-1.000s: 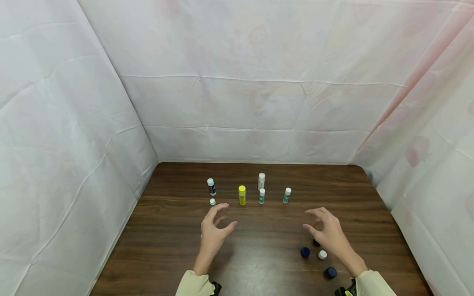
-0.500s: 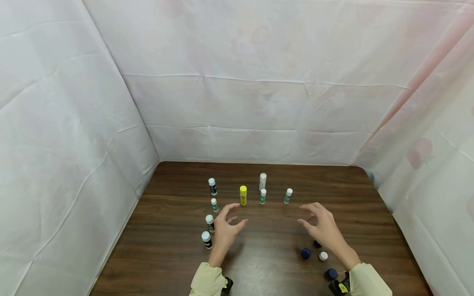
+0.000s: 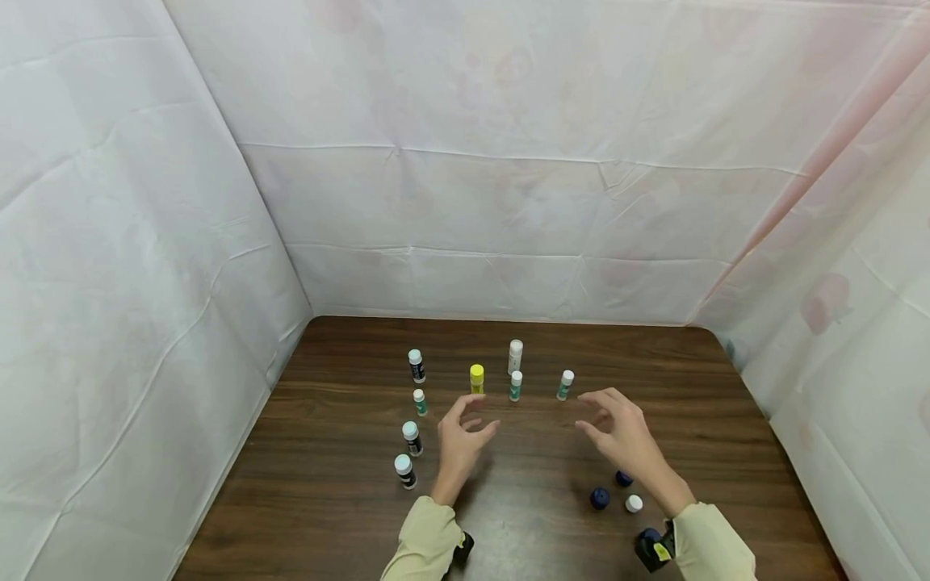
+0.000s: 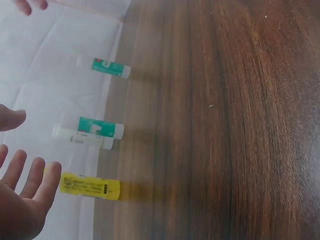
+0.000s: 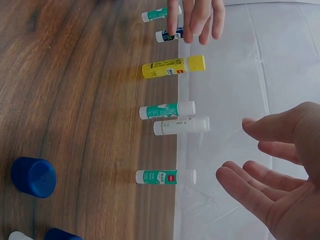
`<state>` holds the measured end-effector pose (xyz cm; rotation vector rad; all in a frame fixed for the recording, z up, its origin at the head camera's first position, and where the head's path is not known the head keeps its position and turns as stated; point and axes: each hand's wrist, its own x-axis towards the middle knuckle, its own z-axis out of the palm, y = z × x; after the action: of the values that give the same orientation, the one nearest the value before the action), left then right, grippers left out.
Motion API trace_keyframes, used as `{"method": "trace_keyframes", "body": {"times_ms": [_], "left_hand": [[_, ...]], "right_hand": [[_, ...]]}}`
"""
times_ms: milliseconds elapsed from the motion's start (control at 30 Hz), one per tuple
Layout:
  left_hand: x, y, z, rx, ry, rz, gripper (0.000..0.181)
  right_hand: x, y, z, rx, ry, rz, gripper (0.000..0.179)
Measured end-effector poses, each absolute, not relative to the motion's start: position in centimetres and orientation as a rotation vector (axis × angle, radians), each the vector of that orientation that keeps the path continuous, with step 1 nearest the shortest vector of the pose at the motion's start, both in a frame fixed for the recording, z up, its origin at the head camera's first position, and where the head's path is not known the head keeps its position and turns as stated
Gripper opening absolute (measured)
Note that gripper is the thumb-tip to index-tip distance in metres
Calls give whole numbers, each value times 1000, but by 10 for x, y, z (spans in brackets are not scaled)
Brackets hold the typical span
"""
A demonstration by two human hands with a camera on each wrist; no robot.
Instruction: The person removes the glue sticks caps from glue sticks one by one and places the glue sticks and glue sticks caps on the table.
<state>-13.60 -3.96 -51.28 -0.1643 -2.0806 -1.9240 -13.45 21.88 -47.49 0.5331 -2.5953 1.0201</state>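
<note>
A yellow tube (image 3: 476, 378), marked with dark print and topped by a yellow cap, is standing upright just below the centre of the head view, its base being hidden by the left grip (image 3: 462, 444), whose thumb and fingers are being held apart. Farther right, a green-labelled, white-capped tube (image 3: 563, 390) is standing near the right grip (image 3: 626, 434), also being held apart. Both are being carried by a brown wood-grained worktop (image 3: 327, 452), glossy at lower centre, being enclosed on three sides by creased white cloth (image 3: 494, 202), faintly patterned in pink.
</note>
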Motion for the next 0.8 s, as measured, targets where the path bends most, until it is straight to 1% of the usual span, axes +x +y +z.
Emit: {"method": "trace_keyframes", "body": {"times_ms": [467, 700, 800], "left_hand": [[-149, -26, -524, -122, -2094, -1880, 36], [-158, -16, -535, -80, -2064, -1916, 35], [-161, -12, -539, -81, -2036, -1923, 35]], "right_hand": [[-151, 210, -475, 525, -2611, 1108, 34], [-160, 204, -478, 521, -2634, 1134, 39], [-162, 201, -478, 518, -2650, 1125, 38]]}}
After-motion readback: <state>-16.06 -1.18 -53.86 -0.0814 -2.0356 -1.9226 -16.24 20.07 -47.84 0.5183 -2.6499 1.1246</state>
